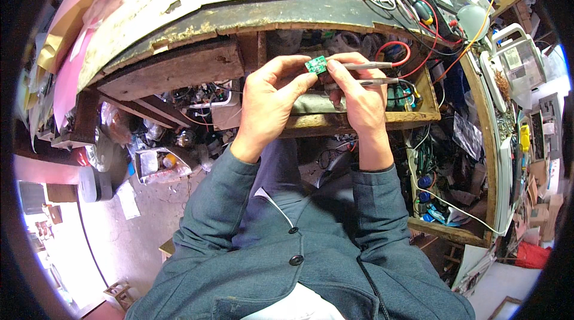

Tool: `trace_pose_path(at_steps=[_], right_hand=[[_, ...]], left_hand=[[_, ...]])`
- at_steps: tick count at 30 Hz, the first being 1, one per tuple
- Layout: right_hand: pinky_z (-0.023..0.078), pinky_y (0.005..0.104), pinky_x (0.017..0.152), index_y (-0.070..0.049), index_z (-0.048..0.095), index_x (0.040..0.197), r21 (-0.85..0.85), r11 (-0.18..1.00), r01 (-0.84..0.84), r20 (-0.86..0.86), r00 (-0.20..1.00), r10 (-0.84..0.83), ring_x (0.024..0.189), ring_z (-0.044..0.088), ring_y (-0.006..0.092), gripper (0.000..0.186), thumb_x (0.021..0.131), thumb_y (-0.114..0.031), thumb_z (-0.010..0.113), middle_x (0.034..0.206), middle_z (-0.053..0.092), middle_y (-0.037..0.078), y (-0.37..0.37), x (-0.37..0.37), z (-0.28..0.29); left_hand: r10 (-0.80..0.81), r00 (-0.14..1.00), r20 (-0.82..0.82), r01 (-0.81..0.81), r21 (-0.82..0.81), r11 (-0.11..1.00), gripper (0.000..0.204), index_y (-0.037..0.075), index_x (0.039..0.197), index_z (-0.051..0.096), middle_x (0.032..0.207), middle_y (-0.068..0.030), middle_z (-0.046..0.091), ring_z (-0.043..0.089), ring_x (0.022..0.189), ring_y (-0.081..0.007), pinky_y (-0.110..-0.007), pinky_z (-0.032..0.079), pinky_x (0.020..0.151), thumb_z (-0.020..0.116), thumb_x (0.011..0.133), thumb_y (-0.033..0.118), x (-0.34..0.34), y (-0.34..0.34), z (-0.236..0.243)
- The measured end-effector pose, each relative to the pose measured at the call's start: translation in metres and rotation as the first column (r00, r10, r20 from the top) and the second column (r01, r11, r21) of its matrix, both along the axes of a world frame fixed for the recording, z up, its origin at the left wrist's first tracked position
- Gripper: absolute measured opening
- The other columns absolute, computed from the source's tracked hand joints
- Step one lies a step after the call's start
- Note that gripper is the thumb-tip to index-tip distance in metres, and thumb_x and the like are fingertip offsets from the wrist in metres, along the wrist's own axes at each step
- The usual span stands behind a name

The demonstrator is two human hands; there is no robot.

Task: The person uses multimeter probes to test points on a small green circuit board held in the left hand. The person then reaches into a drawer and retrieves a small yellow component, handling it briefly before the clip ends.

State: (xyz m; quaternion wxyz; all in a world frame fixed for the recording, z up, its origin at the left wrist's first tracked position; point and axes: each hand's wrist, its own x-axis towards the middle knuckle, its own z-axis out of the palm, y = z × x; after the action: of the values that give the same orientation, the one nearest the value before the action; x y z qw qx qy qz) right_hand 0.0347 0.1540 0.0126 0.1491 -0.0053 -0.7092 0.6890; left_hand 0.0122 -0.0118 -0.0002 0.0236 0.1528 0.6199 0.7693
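Currently I log: left hand (266,104) pinches small green circuit board (315,64); right hand (357,96) grips two probes (373,73) beside it. Best kept steady above open drawer (359,119).

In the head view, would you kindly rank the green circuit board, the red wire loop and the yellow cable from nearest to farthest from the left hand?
From the left hand:
1. Green circuit board, at its fingertips.
2. Red wire loop, further right, in the drawer.
3. Yellow cable, far right on the bench.
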Motion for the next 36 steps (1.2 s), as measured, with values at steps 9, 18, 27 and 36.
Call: trace_pose_path(at_steps=[9, 18, 27, 36], right_hand=[[0.042, 0.0205, 0.045, -0.006, 0.071, 0.098, -0.007, 1.0, 0.009, 0.003, 1.0, -0.009, 0.053, 0.057, 0.0054, 0.011, 0.094, -0.016, 0.07, 0.07, 0.065, 0.001, -0.0003, 0.0005, 0.0006], [0.043, 0.0208, 0.045, -0.006, 0.071, 0.098, -0.019, 1.0, -0.004, 0.005, 1.0, 0.004, 0.053, 0.057, 0.0063, 0.012, 0.093, -0.017, 0.071, 0.071, 0.066, 0.002, 0.0001, 0.0005, 0.0009], [0.043, 0.0207, 0.045, -0.006, 0.071, 0.099, -0.028, 1.0, -0.011, -0.017, 1.0, 0.01, 0.053, 0.057, 0.0061, 0.012, 0.093, -0.016, 0.071, 0.071, 0.066, 0.001, 0.0003, -0.0001, -0.001], [0.043, 0.021, 0.046, -0.005, 0.071, 0.098, -0.015, 1.0, -0.007, -0.018, 1.0, 0.007, 0.053, 0.057, 0.0063, 0.012, 0.093, -0.016, 0.071, 0.069, 0.065, 0.002, 0.0011, -0.0004, -0.0007]], left_hand=[[0.018, 0.999, -0.027, -0.019, -0.034, 0.999, 0.023, -0.001, 0.11, 0.072, 0.101, -0.0061, 0.074, 0.067, 0.093, -0.0106, -0.027, 0.054, 0.085, 0.073, 0.09, 0.008, 0.0005, 0.0008, 0.0009], [0.026, 0.999, -0.024, -0.026, -0.027, 0.999, 0.022, -0.001, 0.111, 0.072, 0.101, -0.0059, 0.075, 0.068, 0.092, -0.0102, -0.026, 0.054, 0.084, 0.073, 0.09, 0.008, 0.0012, 0.0014, 0.0013], [-0.027, 0.999, 0.017, 0.027, -0.029, 0.999, 0.026, 0.0, 0.115, 0.071, 0.103, -0.0049, 0.074, 0.066, 0.091, -0.0097, -0.024, 0.052, 0.082, 0.073, 0.091, 0.008, 0.002, -0.001, 0.0018], [-0.042, 0.999, 0.015, 0.042, -0.009, 0.999, 0.025, -0.002, 0.114, 0.071, 0.104, -0.0065, 0.074, 0.068, 0.094, -0.0107, -0.026, 0.054, 0.086, 0.072, 0.092, 0.008, 0.0025, -0.0013, 0.0022]])
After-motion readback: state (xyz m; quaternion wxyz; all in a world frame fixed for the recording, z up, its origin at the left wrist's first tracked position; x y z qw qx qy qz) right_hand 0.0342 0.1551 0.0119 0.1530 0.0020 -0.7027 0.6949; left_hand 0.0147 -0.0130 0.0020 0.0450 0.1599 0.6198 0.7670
